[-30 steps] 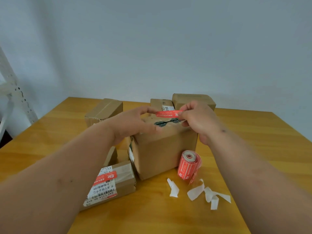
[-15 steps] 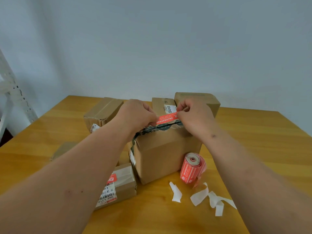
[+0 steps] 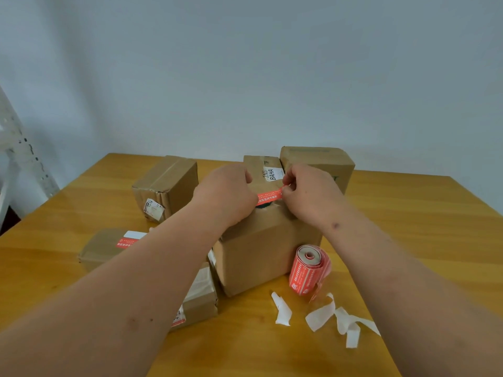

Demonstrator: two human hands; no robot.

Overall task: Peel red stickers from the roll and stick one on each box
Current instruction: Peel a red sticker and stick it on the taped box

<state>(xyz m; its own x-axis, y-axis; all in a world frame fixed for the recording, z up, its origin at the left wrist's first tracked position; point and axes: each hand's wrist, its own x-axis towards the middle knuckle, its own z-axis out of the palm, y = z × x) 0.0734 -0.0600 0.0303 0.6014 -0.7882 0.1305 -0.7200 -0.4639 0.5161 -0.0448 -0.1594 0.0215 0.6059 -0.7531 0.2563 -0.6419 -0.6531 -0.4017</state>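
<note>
Both hands have dropped lower onto the middle box (image 3: 268,251), centre of the frame. A red sticker (image 3: 269,196) (white print along it) stretches flat between them on the box top. Left hand (image 3: 227,195) is fisted over its left end; right hand (image 3: 307,193) pinches the right end. A red roll (image 3: 307,270) stands right of the box on the wooden surface (image 3: 422,227), white backing scraps (image 3: 326,317) below it.

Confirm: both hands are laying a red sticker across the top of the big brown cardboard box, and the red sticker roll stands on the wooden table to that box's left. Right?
Wrong side. In the head view the red sticker roll stands on the wooden table to the right of the big brown cardboard box. Otherwise correct: the left hand and right hand hold the red sticker across its top.
</note>
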